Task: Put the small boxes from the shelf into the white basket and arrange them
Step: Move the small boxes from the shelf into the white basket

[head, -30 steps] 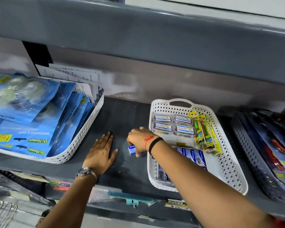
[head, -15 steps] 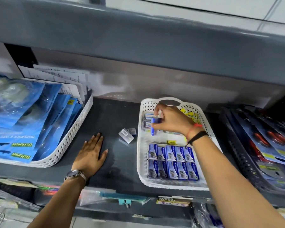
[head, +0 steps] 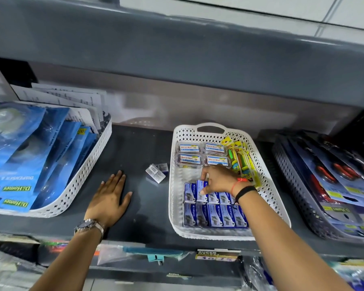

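The white basket (head: 177, 225) sits on the dark shelf (head: 135, 152). Two rows of small blue boxes (head: 215, 216) lie in its near half. My right hand (head: 218, 178) is inside the basket, fingers closed on one small blue box (head: 201, 191) at the left of the far row, held tilted. Two small boxes (head: 157, 172) lie loose on the shelf just left of the basket. My left hand (head: 109, 199) rests flat on the shelf, fingers spread, holding nothing.
Clear tubs with labels (head: 202, 154) and yellow packs (head: 241, 162) fill the basket's far half. A white basket of blue tape-dispenser packs (head: 40, 156) stands at the left, a dark basket of carded goods (head: 328, 185) at the right. An upper shelf (head: 177, 49) overhangs.
My right hand picked a small box off the shelf, carried it over the basket's far end, then brought it down to the far row of blue boxes. The left hand stayed flat.
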A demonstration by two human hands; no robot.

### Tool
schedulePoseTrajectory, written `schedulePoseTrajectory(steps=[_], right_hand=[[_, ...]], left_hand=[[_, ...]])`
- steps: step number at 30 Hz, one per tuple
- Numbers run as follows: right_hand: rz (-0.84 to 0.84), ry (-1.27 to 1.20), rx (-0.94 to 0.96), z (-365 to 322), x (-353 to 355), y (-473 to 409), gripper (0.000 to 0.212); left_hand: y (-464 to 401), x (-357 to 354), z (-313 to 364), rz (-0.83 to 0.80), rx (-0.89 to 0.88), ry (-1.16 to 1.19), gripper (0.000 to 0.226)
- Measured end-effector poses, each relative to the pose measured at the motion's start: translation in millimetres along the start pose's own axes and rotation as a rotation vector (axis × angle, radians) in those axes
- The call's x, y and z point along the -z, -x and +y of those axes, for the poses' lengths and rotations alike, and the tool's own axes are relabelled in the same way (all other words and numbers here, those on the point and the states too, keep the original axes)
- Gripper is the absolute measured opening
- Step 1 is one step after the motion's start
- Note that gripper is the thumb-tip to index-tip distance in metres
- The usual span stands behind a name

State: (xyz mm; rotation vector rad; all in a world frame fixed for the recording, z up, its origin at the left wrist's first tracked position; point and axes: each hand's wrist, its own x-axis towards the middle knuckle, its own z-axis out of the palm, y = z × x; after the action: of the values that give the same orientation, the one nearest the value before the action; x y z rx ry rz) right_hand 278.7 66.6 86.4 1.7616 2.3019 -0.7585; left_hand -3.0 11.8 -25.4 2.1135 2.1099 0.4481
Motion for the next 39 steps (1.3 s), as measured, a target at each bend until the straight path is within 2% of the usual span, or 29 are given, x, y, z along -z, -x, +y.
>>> schedulePoseTrajectory(steps=[5,9,11,16,18,20,22,24,28,33,39], right_hand=[[-0.031,0.092,0.042,2.9,-7.2,1.3,0.05],[-0.029,0.107,0.053,4.8,-14.7,0.7,0.067],[-0.018,0.122,0.068,5.0,-16.5,0.0,0.069],[-0.048,0.149,0.069,0.7,-7.9,0.8,0.062],[0.06,0.137,0.13,-12.7,2.6,0.1,0.044],[0.251,0.141,0.239,-37.4,10.9,-5.8,0.025],[0.344,0.166,0.363,-61.9,11.3,-18.9,0.029],[0.276,0.278,0.473,-84.2,4.0,-36.1,0.043],[0.112,0.574,0.482,-106.2,-12.6,-70.1,0.058],[0.135,0.597,0.44,-112.2,-18.6,-82.9,0.035],[0.177,0.396,0.47,-108.2,-2.2,-63.3,0.02]], left_hand=[[0.0,-0.1,-0.6,-0.001,-0.003,-0.008,0.084],[-1.2,-2.1,-2.6,-0.004,-0.007,-0.018,0.083],[-1.3,-1.6,-2.1,-0.004,-0.009,-0.022,0.083],[0.1,0.8,-0.2,-0.011,-0.004,0.0,0.085],[0.0,1.1,-0.1,-0.014,-0.004,0.008,0.086],[0.9,1.6,-1.2,-0.012,-0.001,0.013,0.085],[0.6,1.9,-0.6,-0.009,-0.008,0.023,0.085],[0.6,1.9,-0.5,-0.006,-0.011,0.024,0.084],[0.5,1.2,-0.6,0.0,-0.01,0.022,0.084],[0.6,-0.3,-1.7,0.012,-0.013,0.01,0.082],[0.6,0.8,-1.3,0.005,-0.025,0.024,0.083]])
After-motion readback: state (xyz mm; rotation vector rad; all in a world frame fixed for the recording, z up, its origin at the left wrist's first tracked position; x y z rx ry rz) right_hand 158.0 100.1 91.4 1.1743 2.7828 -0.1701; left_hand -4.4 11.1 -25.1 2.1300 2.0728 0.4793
